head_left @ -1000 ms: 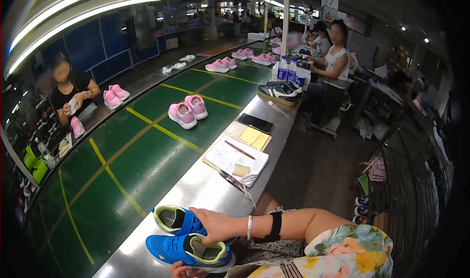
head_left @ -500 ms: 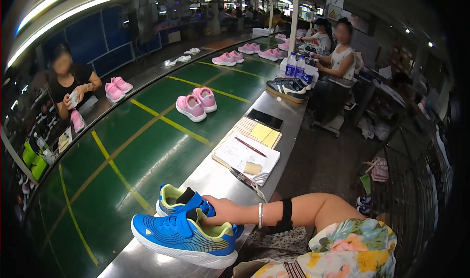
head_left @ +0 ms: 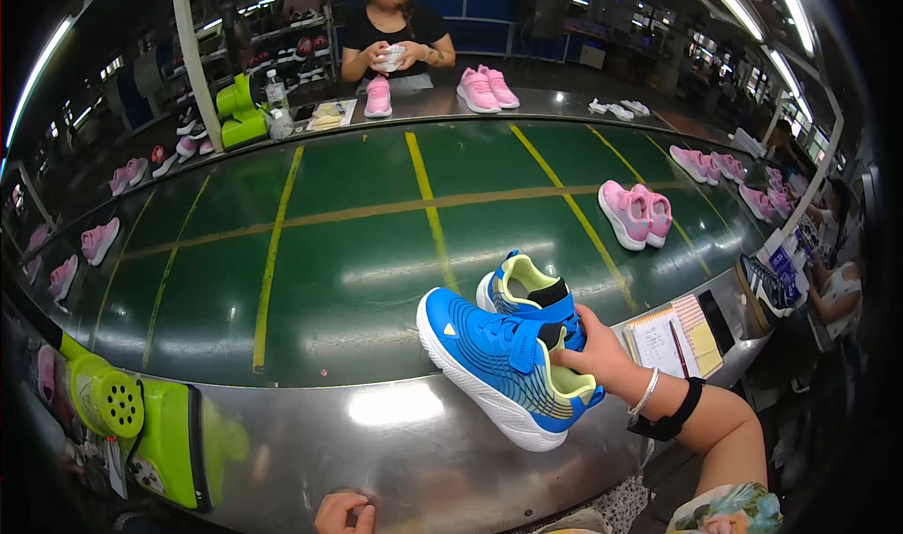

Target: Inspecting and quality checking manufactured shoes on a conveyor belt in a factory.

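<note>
A pair of blue children's sneakers (head_left: 499,360) with white soles, lime lining and black-edged straps is in my right hand (head_left: 602,350). The thumb and fingers reach into the shoe openings and grip both shoes by their inner sides. The sneakers are over the edge between the green belt (head_left: 367,318) and the steel ledge (head_left: 310,440); whether the soles touch it I cannot tell. At the lower edge my left hand (head_left: 345,513) shows only in part, fingers curled, no object visible in it, beside the ledge.
A notebook (head_left: 663,341) with a pen and a dark phone (head_left: 715,319) lie on the ledge at right. A lime-green machine (head_left: 155,430) stands at left. Pink sneakers (head_left: 635,216) sit on the belt. Across it, a person (head_left: 400,35) handles white paper.
My view has turned left, bringing the lime-green machine and my left hand into sight. The right hand still grips the blue sneakers, which have shifted along the ledge to the left.
</note>
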Demonstrator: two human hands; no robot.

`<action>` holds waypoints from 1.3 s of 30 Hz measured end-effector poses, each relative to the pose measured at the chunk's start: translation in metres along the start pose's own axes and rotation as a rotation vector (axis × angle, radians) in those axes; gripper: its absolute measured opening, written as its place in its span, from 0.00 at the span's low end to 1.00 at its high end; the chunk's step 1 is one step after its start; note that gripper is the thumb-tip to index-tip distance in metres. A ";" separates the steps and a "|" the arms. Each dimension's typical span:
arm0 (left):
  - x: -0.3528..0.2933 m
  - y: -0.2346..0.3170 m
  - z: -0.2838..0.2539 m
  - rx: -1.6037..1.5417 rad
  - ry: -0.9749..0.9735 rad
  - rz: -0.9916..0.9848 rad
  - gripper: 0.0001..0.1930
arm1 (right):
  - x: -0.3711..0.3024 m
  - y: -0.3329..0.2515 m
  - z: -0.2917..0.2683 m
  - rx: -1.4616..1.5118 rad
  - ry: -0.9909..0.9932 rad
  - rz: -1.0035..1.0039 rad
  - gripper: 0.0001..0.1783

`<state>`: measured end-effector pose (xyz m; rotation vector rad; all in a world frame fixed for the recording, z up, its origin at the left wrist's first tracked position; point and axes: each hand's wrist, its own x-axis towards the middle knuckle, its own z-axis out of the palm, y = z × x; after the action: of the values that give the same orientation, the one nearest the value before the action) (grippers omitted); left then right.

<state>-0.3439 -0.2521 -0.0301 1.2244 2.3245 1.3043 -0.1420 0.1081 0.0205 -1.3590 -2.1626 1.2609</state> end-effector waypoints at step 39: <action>0.006 0.002 -0.007 0.054 -0.101 0.094 0.07 | 0.315 -0.013 0.009 -0.113 0.093 -0.033 0.43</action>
<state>-0.3505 -0.2512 -0.0232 1.3984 2.2705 1.1847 -0.3164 0.3646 -0.0352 -1.3896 -2.2127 1.0563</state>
